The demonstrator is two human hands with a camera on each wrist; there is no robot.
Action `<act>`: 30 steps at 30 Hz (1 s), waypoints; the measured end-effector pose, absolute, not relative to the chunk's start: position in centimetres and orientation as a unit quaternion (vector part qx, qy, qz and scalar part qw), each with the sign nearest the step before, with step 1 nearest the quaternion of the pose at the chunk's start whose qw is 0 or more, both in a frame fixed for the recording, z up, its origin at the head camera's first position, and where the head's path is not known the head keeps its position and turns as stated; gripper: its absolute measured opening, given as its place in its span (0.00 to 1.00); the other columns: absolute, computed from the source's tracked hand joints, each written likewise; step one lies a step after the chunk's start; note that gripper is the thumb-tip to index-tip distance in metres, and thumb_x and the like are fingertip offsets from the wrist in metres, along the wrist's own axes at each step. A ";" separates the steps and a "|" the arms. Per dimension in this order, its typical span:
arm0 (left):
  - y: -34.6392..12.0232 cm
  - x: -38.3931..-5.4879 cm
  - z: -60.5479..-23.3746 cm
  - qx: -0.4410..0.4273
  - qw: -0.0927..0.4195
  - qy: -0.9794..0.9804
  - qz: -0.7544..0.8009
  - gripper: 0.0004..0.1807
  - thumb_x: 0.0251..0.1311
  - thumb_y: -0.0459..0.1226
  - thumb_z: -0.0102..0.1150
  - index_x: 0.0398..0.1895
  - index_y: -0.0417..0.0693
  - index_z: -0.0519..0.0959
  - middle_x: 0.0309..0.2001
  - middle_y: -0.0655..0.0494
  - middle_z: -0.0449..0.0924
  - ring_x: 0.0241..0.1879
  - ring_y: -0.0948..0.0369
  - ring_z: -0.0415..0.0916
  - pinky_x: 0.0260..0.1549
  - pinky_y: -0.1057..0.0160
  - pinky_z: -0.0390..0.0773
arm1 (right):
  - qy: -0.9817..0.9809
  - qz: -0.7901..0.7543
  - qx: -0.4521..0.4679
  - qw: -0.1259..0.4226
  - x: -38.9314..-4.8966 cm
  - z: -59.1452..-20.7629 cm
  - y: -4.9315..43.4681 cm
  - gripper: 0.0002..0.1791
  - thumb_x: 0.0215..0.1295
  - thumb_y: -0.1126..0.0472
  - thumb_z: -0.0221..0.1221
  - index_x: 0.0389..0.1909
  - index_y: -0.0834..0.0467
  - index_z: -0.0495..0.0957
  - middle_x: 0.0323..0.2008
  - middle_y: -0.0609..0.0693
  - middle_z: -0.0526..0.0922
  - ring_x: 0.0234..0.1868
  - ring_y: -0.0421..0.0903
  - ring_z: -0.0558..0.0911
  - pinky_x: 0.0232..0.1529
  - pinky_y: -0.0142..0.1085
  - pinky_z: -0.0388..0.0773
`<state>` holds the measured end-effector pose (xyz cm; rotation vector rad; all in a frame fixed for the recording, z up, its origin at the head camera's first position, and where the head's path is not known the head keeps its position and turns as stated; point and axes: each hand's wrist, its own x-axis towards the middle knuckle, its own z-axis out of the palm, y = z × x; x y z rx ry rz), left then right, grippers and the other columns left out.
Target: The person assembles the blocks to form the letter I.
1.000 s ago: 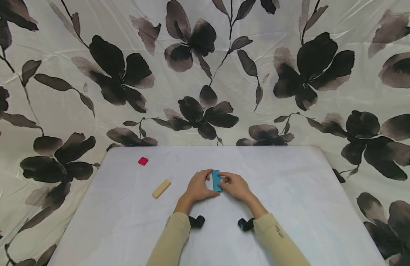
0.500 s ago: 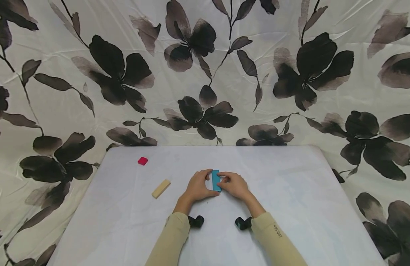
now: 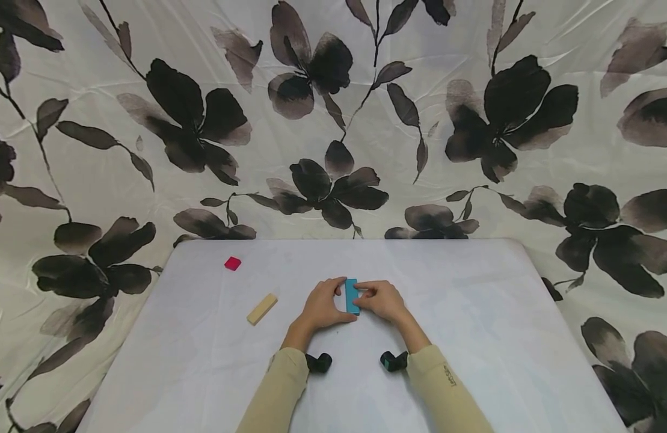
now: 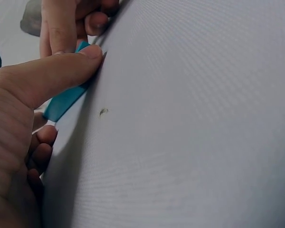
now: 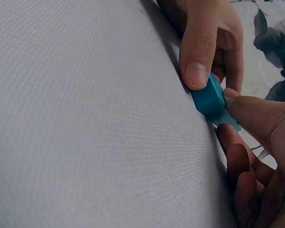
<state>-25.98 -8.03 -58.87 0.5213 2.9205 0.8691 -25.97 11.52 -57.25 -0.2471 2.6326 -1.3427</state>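
A blue rectangular block (image 3: 351, 296) lies on the white table between both hands, its long side pointing away from me. My left hand (image 3: 321, 305) spans it lengthwise, with the thumb at the near end and a finger at the far end. From the right side, my right hand (image 3: 384, 302) pinches the same block; in the right wrist view its thumb (image 5: 249, 111) presses one face and a fingertip sits at the lower edge. Fingers partly cover the block (image 4: 64, 102) in the left wrist view.
A natural wood block (image 3: 262, 309) lies at an angle left of the hands. Farther back on the left is a small red block (image 3: 233, 263). The white table (image 3: 463, 300) ends at a floral curtain (image 3: 420, 120). Black wrist cameras sit under both sleeves.
My right forearm has shifted slightly left, and the head view has tilted a little. Both hands keep their hold, and the blue block stays in place.
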 end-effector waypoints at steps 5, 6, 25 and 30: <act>-8.7 -25.8 -58.1 0.170 0.053 0.927 0.329 0.57 0.38 0.59 0.76 0.71 0.43 0.63 0.39 0.61 0.68 0.40 0.59 0.63 0.40 0.59 0.67 | 0.873 -0.471 -0.082 0.095 -26.1 -57.2 11.2 0.23 0.53 0.55 0.72 0.53 0.52 0.83 0.24 0.41 0.82 0.23 0.40 0.74 0.28 0.35 0.69; -8.9 -25.8 -57.8 0.172 0.061 0.920 0.346 0.57 0.39 0.57 0.77 0.71 0.43 0.62 0.40 0.60 0.68 0.40 0.59 0.63 0.41 0.59 0.67 | 0.872 -0.474 -0.082 0.096 -26.1 -57.1 11.1 0.23 0.53 0.56 0.72 0.52 0.52 0.83 0.23 0.41 0.82 0.22 0.40 0.74 0.28 0.35 0.69; -13.7 -23.3 -54.5 0.171 0.081 0.887 0.422 0.24 0.62 0.40 0.64 0.60 0.46 0.75 0.46 0.50 0.77 0.44 0.59 0.74 0.45 0.55 0.74 | 0.867 -0.483 -0.066 0.101 -26.1 -57.1 11.3 0.23 0.52 0.55 0.73 0.51 0.52 0.84 0.24 0.43 0.82 0.23 0.42 0.74 0.27 0.35 0.69; -14.9 -22.4 -53.9 0.160 0.082 0.887 0.426 0.23 0.62 0.41 0.64 0.60 0.46 0.76 0.48 0.50 0.77 0.46 0.58 0.74 0.47 0.53 0.73 | 0.865 -0.488 -0.064 0.103 -25.8 -57.2 11.5 0.23 0.52 0.56 0.73 0.51 0.53 0.84 0.24 0.43 0.82 0.22 0.41 0.74 0.26 0.35 0.69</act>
